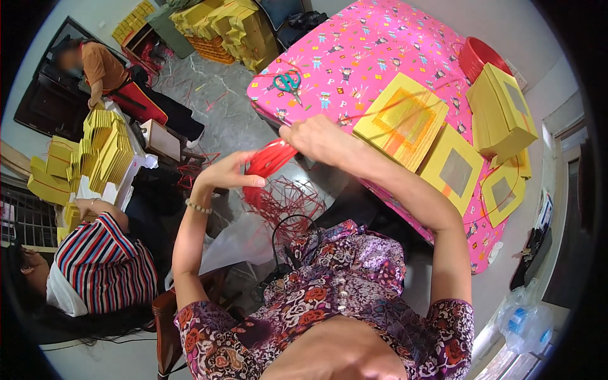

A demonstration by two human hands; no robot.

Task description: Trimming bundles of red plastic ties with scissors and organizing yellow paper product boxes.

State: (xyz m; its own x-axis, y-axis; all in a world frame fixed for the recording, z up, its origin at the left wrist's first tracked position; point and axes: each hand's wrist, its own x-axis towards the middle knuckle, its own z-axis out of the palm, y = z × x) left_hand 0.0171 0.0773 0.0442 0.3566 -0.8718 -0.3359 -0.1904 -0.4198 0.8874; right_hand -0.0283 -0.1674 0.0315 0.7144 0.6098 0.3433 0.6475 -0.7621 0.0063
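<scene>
A bundle of thin red cords (273, 158) stretches between my hands, over the floor just left of the pink table. My right hand (313, 136) is closed on its upper end, at the table's near left corner. Lower and to the left, my left hand (229, 171) has the bundle between its thumb and fingers, with some fingers partly hidden. Loose strands hang below it toward a tangled heap of red cords (294, 206). Teal-handled scissors (288, 83) lie on the table beyond my right hand.
Yellow window bags (402, 120) and a standing stack of yellow bags (500, 114) occupy the right of the pink-covered table (354, 38), near a red roll (482, 58). At left, one person in stripes (107, 266) and another in brown (101, 66) flank piled yellow bags (104, 152).
</scene>
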